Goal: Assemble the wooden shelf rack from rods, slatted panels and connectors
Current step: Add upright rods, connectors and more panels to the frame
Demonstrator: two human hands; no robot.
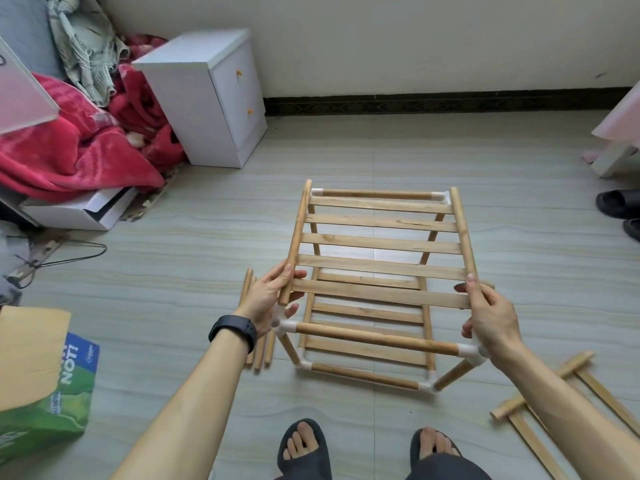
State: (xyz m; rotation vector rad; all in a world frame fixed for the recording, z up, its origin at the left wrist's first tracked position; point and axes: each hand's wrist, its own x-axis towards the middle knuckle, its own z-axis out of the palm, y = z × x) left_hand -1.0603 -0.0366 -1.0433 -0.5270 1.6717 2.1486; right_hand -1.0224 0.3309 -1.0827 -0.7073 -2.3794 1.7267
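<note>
L hand & R hand grip slatted panel side rods over rack frame; spare rods on floor.

White capitals reading "NOT!" run sideways on the blue band of a green-and-blue pack at the lower left, under a sheet of brown cardboard. A small logo beside the word is too small to read. Smaller white lettering further down, on the green part, is blurred past reading.
</note>
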